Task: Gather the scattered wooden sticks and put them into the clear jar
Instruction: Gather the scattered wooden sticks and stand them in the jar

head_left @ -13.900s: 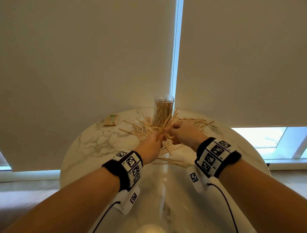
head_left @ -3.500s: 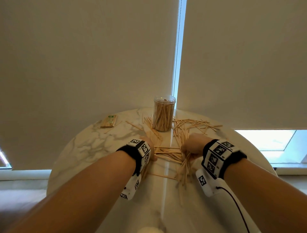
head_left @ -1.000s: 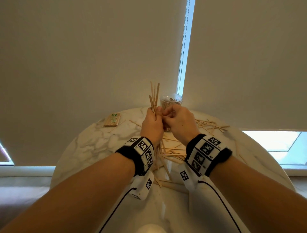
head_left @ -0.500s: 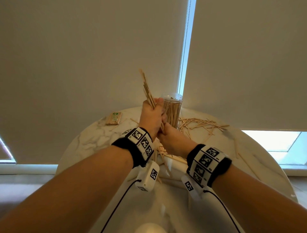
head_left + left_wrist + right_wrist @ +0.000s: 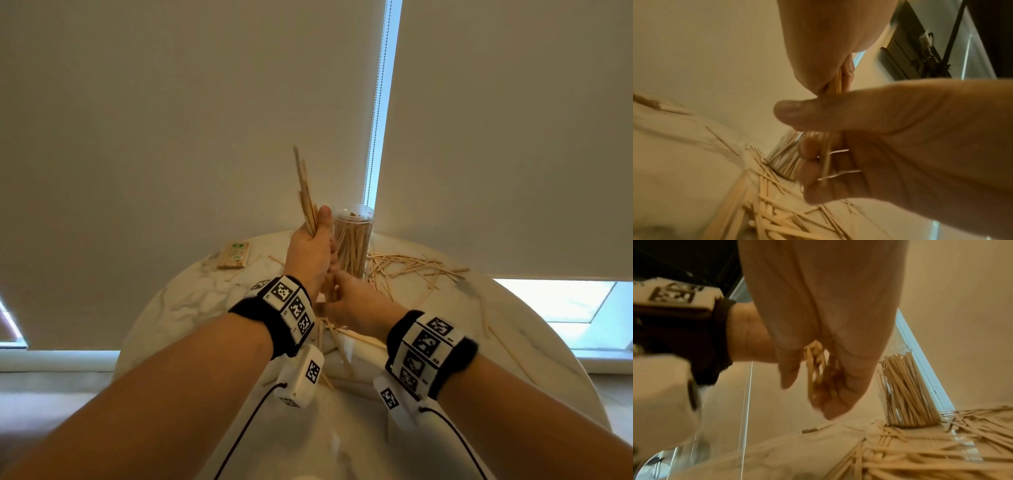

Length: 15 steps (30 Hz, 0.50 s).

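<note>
My left hand grips a bundle of wooden sticks that points up and leans slightly left, just left of the clear jar. The jar stands upright at the table's far edge and holds many sticks. My right hand sits lower, its fingers curled round the bundle's bottom ends. In the left wrist view the right hand's thumb and curled fingers close around those sticks. Loose sticks lie scattered right of the jar, with more sticks under my hands.
A wrapped pack of sticks lies at the far left of the round marble table. Roller blinds hang right behind the jar. The table's edge curves close on both sides.
Over the last second my left hand raised the bundle and tipped it left. My right hand dropped from beside the left hand to the bundle's lower end.
</note>
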Available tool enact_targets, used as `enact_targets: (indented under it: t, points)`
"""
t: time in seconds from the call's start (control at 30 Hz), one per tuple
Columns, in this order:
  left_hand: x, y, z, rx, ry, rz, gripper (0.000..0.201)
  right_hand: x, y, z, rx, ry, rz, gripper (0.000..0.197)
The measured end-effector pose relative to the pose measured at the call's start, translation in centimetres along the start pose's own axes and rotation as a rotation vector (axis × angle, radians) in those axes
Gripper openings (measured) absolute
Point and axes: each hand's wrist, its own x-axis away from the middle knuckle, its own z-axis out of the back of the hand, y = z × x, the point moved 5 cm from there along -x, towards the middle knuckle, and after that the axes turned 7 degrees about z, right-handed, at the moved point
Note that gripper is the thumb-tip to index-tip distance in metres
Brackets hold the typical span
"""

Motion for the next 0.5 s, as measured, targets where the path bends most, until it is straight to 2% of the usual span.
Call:
enact_targets:
  t: [0.07,0.13,0.2,0.23,0.3,0.33,0.37,0.47,0.5]
  points:
    - [0.1,0.4,0.3,-0.187,-0.044,-0.051,0.043,0.5,-0.7,1.0,0.074,-0.063,-0.012,0.058]
    - [0.2,0.1,0.5,-0.384,-0.114,-0.091,0.046,0.0,-1.1,4.0,0.18,0.029,0.005,0.044]
    - [0.2,-0.6,0.8,-0.611,-0.159,-0.128,0.049,-0.4,-1.8,8.0,0.169,0.276,0.011,0.026]
    - [0.2,-1.0,1.0,-0.697,-0.165,-0.133,0.048,-0.3,-2.1,9.9,0.129,0.431,0.009,0.024]
    - [0.3,-1.8,1.3,-0.799,-0.182,-0.112,0.047,0.2,-2.5,12.7,-0.133,0.672,0.029,0.04]
    - [0.3,-2.1,1.3,-0.841,-0.188,-0.108,0.047,0.4,-2.6,13.0,-0.239,0.709,0.039,0.049]
    - [0.6,-2.1,1.1,-0.877,-0.198,-0.117,0.046,0.5,-2.9,12.9,-0.218,0.689,0.049,0.053]
    - [1.2,-1.6,-0.3,-0.931,-0.227,-0.189,0.037,-0.7,-3.1,9.2,0.16,0.396,0.066,0.042]
    - [1.3,-1.4,-0.6,-0.94,-0.238,-0.199,0.031,-0.9,-2.6,8.0,0.206,0.321,0.061,0.04]
